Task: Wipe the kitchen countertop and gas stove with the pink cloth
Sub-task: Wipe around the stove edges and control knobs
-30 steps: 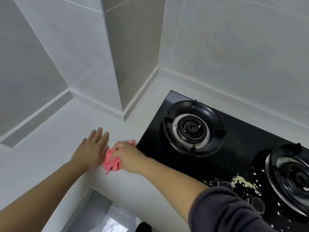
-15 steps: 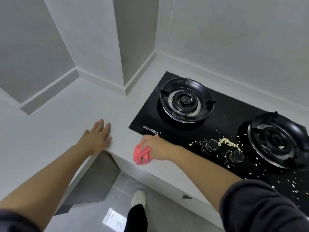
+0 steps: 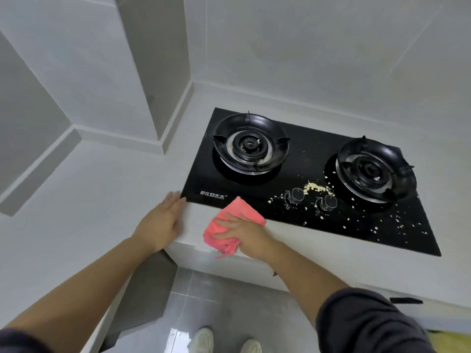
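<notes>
The pink cloth (image 3: 238, 212) lies spread on the white countertop (image 3: 102, 189), at the front edge of the black glass gas stove (image 3: 308, 151), with its far corner over the stove's rim. My right hand (image 3: 246, 234) presses down on the cloth with fingers spread across it; a loose end of the cloth hangs over the counter's front edge. My left hand (image 3: 161, 222) rests flat on the countertop to the left, fingertips by the stove's front left corner. Yellowish crumbs (image 3: 316, 187) lie scattered over the stove's middle and right side.
Two black burners stand on the stove, left burner (image 3: 251, 146) and right burner (image 3: 374, 169), with two knobs (image 3: 297, 194) between them near the front. Tiled walls and a jutting column (image 3: 153, 72) bound the counter at the back. My shoes (image 3: 204, 338) are on the grey floor below.
The view has pulled back and shifted right. My right hand moved the cloth rightward along the counter's front and spread it flat by the stove's edge. My left hand shifted right too.
</notes>
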The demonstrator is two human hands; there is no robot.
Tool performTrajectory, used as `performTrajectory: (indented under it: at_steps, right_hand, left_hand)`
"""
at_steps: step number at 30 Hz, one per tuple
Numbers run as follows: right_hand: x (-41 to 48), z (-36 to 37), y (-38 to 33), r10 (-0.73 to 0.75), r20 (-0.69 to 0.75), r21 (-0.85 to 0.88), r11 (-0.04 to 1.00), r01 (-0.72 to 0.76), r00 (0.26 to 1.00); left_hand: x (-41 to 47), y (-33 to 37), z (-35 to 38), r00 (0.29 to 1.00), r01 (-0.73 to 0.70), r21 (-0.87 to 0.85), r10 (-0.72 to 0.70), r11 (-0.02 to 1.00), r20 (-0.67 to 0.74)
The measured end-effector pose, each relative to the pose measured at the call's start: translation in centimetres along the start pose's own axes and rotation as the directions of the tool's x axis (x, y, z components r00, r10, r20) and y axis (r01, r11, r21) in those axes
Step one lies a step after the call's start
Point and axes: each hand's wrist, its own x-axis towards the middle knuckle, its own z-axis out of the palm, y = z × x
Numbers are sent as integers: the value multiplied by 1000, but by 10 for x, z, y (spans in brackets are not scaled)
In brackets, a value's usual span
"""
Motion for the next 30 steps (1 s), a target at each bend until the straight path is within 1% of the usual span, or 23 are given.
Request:
performTrajectory:
  at_steps: [3, 5, 6, 7, 8, 9, 10, 11, 12, 13, 14, 15, 16, 17, 18, 20, 21, 22, 23, 25, 27, 29, 30]
  right_hand:
    - [-45, -3, 27, 91, -7, 20, 996, -91, 996]
    - [-79, -4, 46, 189, 11, 84, 978, -189, 982]
    - [-91, -5, 52, 245, 27, 174, 954, -245, 969]
    - [-101, -8, 55, 314, 55, 326, 892, -314, 948]
    - [-108, -16, 52, 348, 79, 505, 794, -339, 934]
    - [-109, -24, 48, 344, -13, 493, 819, -293, 939]
    - [-106, -33, 45, 353, -113, 535, 809, -243, 929]
    - [-102, -38, 43, 357, -207, 532, 822, -201, 911]
    - [-97, -45, 40, 397, -230, 546, 808, -220, 888]
    - [-90, -57, 41, 429, -271, 474, 839, -269, 862]
    - [-85, -67, 40, 438, -338, 344, 881, -324, 833]
    - [-73, -72, 40, 381, -385, 180, 924, -337, 840]
    - [-63, -76, 40, 387, -375, 192, 922, -337, 843]
    - [-50, -83, 43, 378, -370, 128, 925, -357, 849]
    - [-37, -87, 46, 443, -303, 104, 896, -433, 844]
    - [-12, -87, 55, 604, -166, 47, 794, -606, 779]
    - [-6, -83, 58, 645, -129, 21, 761, -648, 753]
    - [0, -76, 61, 682, -89, 42, 731, -681, 726]
    - [6, -67, 62, 694, -97, 67, 719, -691, 713]
    - [7, -45, 55, 615, -189, 4, 780, -625, 766]
    - [-3, -37, 52, 505, -168, -99, 846, -524, 847]
    - [-17, -31, 61, 391, -143, -83, 911, -404, 909]
    - [-25, -32, 61, 364, -134, -47, 927, -373, 921]
  left_hand:
    - [12, 18, 7, 998, -49, 21, 48, 999, 47]
    - [18, 33, 15, 994, -95, 33, 93, 995, 58]
    - [19, 39, 18, 992, -108, 32, 105, 994, 62]
    - [20, 44, 20, 991, -115, 23, 113, 993, 67]
    - [21, 50, 22, 991, -123, 8, 122, 992, 63]
    - [21, 53, 24, 992, -120, -10, 120, 993, 50]
    - [23, 59, 24, 992, -119, -29, 119, 993, 30]
    - [24, 63, 24, 994, -113, -47, 113, 993, 7]
    - [25, 65, 23, 994, -107, -61, 107, 992, -16]
    - [28, 69, 22, 994, -105, -77, 102, 992, -39]
    - [29, 71, 21, 994, -101, -91, 97, 991, -54]
    - [30, 73, 21, 994, -97, -104, 90, 990, -64]
    - [28, 75, 20, 993, -95, -116, 87, 989, -77]
    - [30, 76, 21, 993, -96, -124, 86, 988, -84]
    - [29, 77, 22, 992, -97, -135, 85, 986, -94]
    - [28, 76, 23, 991, -101, -156, 84, 983, -108]
    - [27, 77, 25, 990, -107, -165, 89, 981, -112]
    - [29, 75, 26, 989, -115, -175, 95, 978, -115]
    - [30, 73, 27, 988, -121, -186, 100, 975, -115]
    - [35, 71, 28, 988, -129, -208, 107, 970, -115]
    - [40, 73, 29, 986, -138, -232, 113, 963, -118]
    - [44, 77, 31, 986, -148, -263, 123, 953, -112]
    - [46, 80, 32, 985, -154, -274, 127, 949, -114]
